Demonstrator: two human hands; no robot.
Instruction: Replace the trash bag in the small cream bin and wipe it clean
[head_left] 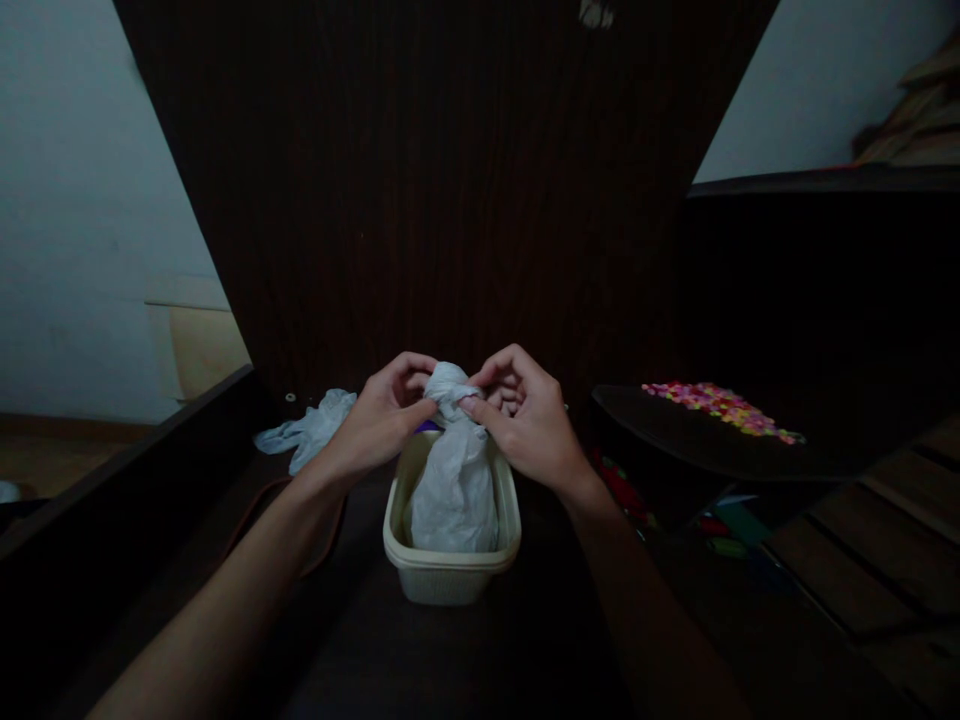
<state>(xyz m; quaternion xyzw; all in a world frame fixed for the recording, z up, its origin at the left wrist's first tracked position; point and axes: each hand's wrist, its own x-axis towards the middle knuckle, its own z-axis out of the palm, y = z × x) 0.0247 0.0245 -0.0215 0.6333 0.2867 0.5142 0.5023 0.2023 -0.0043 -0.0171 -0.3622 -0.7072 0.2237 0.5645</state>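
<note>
A white plastic bag (455,490) sits inside a cream rectangular tub (450,580), its lower part bulging and its top twisted into a knot-like bunch above the rim. My left hand (394,410) pinches the left side of the bunched top between thumb and fingers. From the other side, my right hand (525,415) grips the same bunch, its thumb and index finger pressed on the plastic. What the bag contains is hidden. A bit of something purple (427,427) shows behind the tub's far rim, close to my left hand.
Another crumpled white plastic bag (311,430) lies left of the tub, near a dark brown tray-like piece (255,515). To the right, a string of pink and yellow bits (720,408) rests on a dark shelf (645,425). A dark wooden panel (450,180) rises behind.
</note>
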